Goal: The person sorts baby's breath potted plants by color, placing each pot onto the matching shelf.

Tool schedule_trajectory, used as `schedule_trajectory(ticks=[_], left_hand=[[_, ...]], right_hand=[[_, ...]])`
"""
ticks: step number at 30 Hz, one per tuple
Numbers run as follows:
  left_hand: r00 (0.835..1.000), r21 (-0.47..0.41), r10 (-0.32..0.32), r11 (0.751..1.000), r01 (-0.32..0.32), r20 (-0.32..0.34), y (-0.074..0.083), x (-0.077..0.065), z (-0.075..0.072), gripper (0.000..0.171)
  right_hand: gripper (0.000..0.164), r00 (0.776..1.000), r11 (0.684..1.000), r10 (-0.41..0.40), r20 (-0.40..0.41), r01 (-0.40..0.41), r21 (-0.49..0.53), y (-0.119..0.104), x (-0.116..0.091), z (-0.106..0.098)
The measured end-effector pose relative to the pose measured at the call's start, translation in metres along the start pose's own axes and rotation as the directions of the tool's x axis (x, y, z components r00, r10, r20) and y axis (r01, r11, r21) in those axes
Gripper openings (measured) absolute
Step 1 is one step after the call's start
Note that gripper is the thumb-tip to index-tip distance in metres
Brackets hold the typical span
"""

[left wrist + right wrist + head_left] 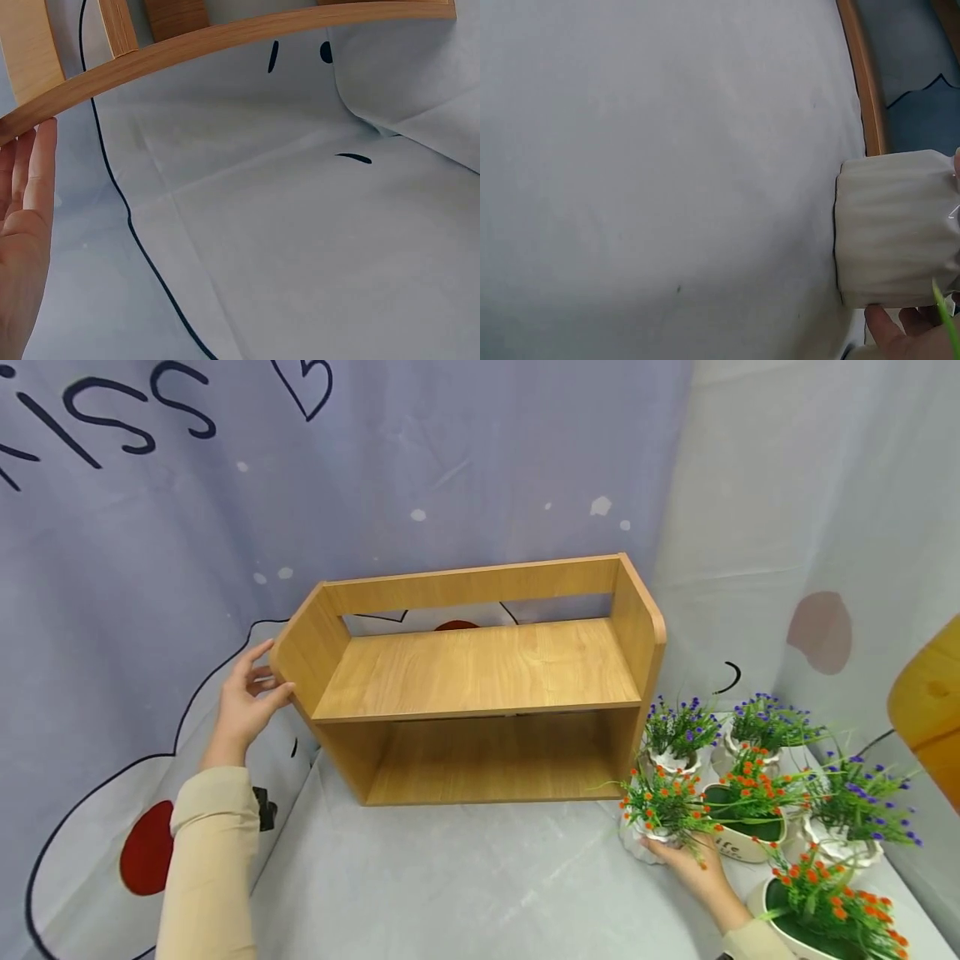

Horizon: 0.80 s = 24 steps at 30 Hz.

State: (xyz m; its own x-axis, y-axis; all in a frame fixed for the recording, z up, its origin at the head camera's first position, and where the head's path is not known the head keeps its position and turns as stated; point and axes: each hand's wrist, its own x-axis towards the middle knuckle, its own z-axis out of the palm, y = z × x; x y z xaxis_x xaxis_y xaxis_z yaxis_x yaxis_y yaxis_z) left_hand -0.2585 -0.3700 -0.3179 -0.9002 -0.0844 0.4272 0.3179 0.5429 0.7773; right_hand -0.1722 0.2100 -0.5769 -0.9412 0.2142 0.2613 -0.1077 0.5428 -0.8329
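Observation:
A two-tier wooden shelf (480, 668) stands at the back of the table. My left hand (243, 706) is at the front edge of its left side panel (303, 652). The left wrist view shows straight fingers (41, 165) meeting the panel's wooden edge. At the shelf's lower right corner, my right hand (701, 867) grips a white fluted pot (896, 232) of artificial orange flowers (667, 797). Fingertips show along the pot's side in the right wrist view; the foliage covers part of the grip in the head view.
Right of the held pot stand several more potted plants, among them a purple-flowered one (682, 731) behind it, an oval white pot (742, 843) with lettering, and an orange-flowered one (832, 906) nearer. A printed curtain (465, 460) hangs behind the shelf.

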Motion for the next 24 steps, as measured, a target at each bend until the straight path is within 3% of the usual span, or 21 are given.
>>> schedule_trajectory(ticks=[8, 17, 24], left_hand=[[0.998, 0.034, -0.04, 0.999, 0.039, 0.048, 0.004, 0.002, -0.002, 0.071], [0.995, 0.04, -0.073, 0.997, 0.07, 0.063, 0.005, 0.004, 0.0, 0.072], [0.995, 0.062, -0.067, 0.996, 0.063, 0.07, 0.005, 0.003, -0.004, 0.075]], right_hand=[[0.056, 1.0, 0.988, 0.011, 0.016, -0.008, -0.154, -0.004, 0.001, -0.004], [0.058, 0.998, 0.981, 0.048, 0.037, -0.04, -0.191, -0.006, -0.002, -0.009], [0.054, 0.999, 1.0, 0.019, 0.031, -0.018, -0.017, -0.017, 0.0, -0.017]])
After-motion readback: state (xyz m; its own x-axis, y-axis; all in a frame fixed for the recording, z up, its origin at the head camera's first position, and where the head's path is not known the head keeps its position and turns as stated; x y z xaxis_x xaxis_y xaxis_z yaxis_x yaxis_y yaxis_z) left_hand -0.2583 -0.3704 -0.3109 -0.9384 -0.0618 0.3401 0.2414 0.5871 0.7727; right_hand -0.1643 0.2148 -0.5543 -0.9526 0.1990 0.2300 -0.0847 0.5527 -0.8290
